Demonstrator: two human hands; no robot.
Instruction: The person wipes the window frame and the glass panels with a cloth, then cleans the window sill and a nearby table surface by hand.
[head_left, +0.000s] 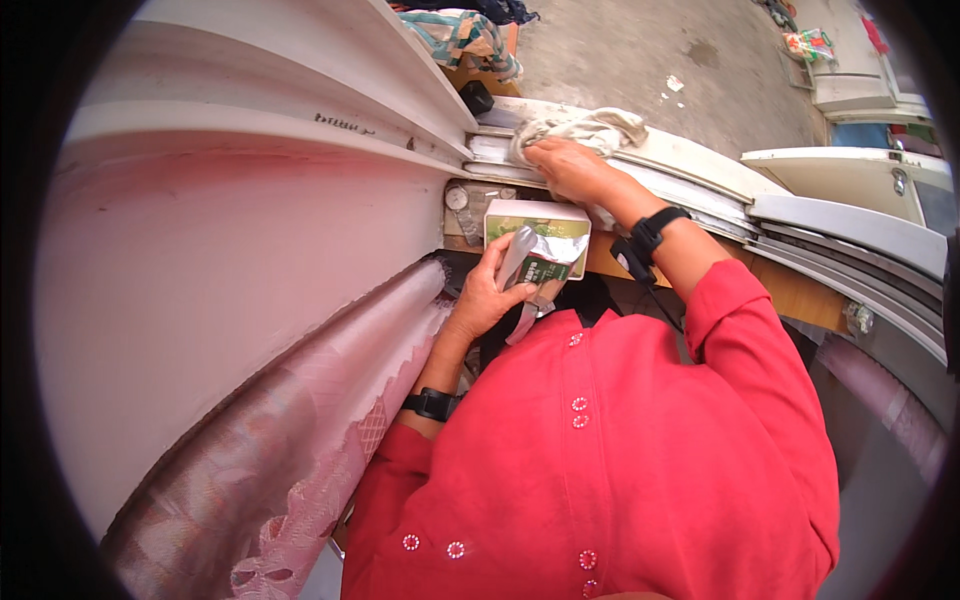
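My right hand (574, 169) presses a crumpled whitish cloth (611, 127) onto the white sliding-window track (491, 146). The cloth bunches beyond the fingertips, and part of it hangs below the hand. Closer to my body, my left hand (484, 296) grips an opened green-and-silver foil packet (547, 266) and a grey, rounded, strip-like item (516, 255). What that grey item is, I cannot tell. Behind the packet is a white-edged box (536, 210) with a green printed face. Whether my left fingers also hold this box is hidden.
A metal-band wristwatch (461, 210) lies on the wooden ledge at the left corner. Pink lace curtain (330, 420) hangs along the left wall. Past the window frame are a concrete floor (622, 52), a checked cloth (461, 37) and an open white door panel (840, 176).
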